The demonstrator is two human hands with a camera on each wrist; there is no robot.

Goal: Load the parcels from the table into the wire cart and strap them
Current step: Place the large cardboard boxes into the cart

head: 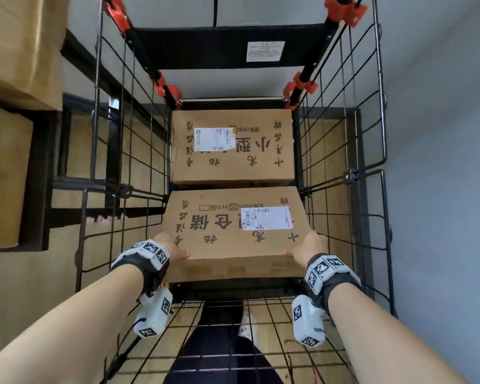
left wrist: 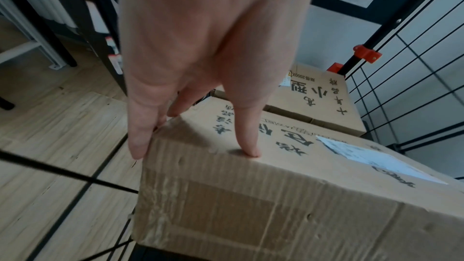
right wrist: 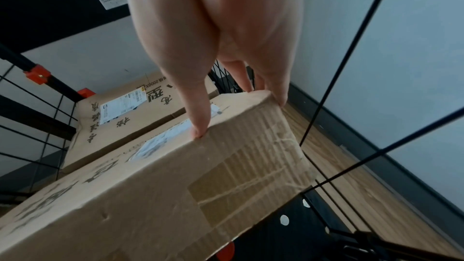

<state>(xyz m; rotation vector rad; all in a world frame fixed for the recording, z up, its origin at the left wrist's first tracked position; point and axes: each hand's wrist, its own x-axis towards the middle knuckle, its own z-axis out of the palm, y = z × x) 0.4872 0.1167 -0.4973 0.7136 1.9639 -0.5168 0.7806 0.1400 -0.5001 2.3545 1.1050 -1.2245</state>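
Note:
Two brown cardboard parcels with black print and white labels are inside the black wire cart point(head: 347, 151). The far parcel point(head: 255, 162) lies flat at the cart's far end, also seen in the wrist views point(left wrist: 323, 102) point(right wrist: 120, 122). I hold the near parcel point(head: 227, 236) by its two near corners, just behind the far one. My left hand point(head: 175, 249) grips the left corner, thumb on top and fingers point(left wrist: 140, 136) down the side. My right hand point(head: 302, 249) grips the right corner the same way, thumb point(right wrist: 198, 124) on the top edge.
Red clamps point(head: 301, 87) hold black poles at the cart's far end, under a black panel point(head: 194, 48) with a white label. More cardboard boxes point(head: 9, 173) sit on the black-framed table to the left. A pale wall runs along the right. My leg and shoe point(head: 247, 325) show through the cart's near mesh.

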